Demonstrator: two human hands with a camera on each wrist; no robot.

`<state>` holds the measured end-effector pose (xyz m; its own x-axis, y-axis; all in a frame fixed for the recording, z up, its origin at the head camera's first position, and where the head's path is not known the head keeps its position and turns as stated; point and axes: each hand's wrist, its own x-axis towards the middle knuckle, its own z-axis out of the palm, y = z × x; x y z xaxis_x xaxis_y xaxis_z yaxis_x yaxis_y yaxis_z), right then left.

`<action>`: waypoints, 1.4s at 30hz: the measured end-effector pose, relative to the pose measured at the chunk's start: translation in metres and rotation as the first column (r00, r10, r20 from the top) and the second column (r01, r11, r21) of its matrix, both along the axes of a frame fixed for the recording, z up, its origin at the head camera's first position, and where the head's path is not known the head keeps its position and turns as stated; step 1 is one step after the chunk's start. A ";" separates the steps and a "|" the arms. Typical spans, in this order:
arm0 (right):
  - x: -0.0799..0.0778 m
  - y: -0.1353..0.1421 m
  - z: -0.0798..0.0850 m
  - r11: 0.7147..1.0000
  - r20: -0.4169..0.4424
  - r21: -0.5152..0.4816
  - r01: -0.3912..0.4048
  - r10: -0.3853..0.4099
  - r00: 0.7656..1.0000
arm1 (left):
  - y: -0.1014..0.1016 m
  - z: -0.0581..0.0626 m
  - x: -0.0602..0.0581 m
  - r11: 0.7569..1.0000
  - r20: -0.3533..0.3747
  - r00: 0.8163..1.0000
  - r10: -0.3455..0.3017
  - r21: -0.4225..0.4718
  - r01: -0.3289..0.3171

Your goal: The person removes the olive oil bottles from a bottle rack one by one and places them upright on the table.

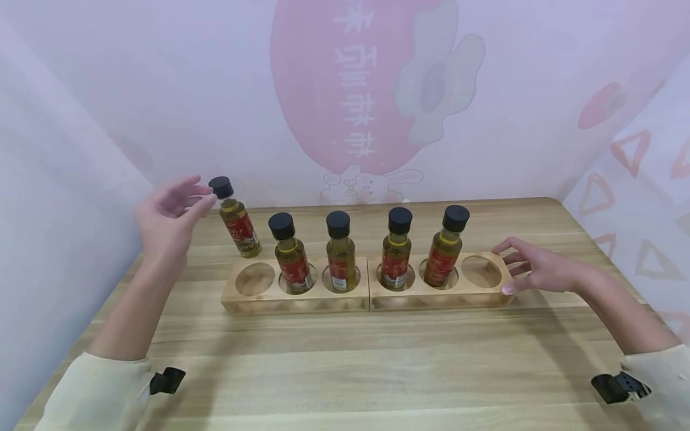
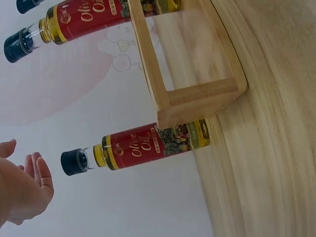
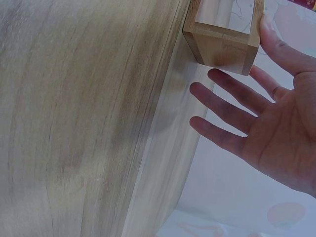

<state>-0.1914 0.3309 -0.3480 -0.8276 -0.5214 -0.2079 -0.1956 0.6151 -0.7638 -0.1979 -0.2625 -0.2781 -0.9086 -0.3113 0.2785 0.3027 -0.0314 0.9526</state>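
My left hand (image 1: 171,209) is beside the black cap of an olive oil bottle (image 1: 241,230) standing behind the left end of a wooden bottle rack (image 1: 302,307). In the left wrist view, a gap shows between the loosely bent fingers (image 2: 43,170) and that cap. At the far end of a second wooden bottle rack (image 1: 442,301), my right hand (image 1: 544,269) holds the corners between thumb and index finger. The other fingers (image 3: 222,101) stretch out free below the end in the right wrist view. Each rack carries two olive oil bottles with red labels and has one vacant outer hole.
The two racks lie end to end in a row across the wooden table (image 1: 345,371). A pale printed curtain (image 1: 215,90) hangs behind the table's back edge, and more cloth rises at both sides.
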 end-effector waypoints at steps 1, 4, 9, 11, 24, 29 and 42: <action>0.000 0.000 0.000 1.000 -0.002 0.000 0.000 0.000 1.000 | 0.002 0.000 0.002 1.000 -0.002 1.000 -0.031 0.005 0.031; -0.001 0.001 -0.001 1.000 -0.007 0.001 -0.002 0.002 1.000 | 0.007 0.000 0.006 0.993 -0.005 0.993 -0.116 -0.010 0.116; -0.002 0.001 -0.002 1.000 -0.015 -0.002 -0.003 0.003 1.000 | 0.015 -0.004 0.013 0.966 0.027 0.978 -0.207 -0.153 0.208; -0.002 0.001 -0.003 1.000 -0.017 -0.002 -0.004 0.004 1.000 | 0.017 -0.006 0.015 0.949 0.027 0.970 -0.243 -0.201 0.243; 0.000 0.000 0.000 1.000 -0.010 0.010 0.005 -0.005 1.000 | 0.038 -0.025 0.014 0.862 -0.005 0.895 -0.447 -0.269 0.429; 0.000 0.000 0.001 1.000 -0.008 0.010 0.006 -0.006 1.000 | 0.046 -0.028 0.012 0.843 0.015 0.887 -0.461 -0.305 0.444; -0.001 0.001 -0.001 1.000 -0.009 0.009 0.000 0.000 1.000 | 0.058 -0.036 0.005 0.820 -0.014 0.854 -0.521 -0.285 0.496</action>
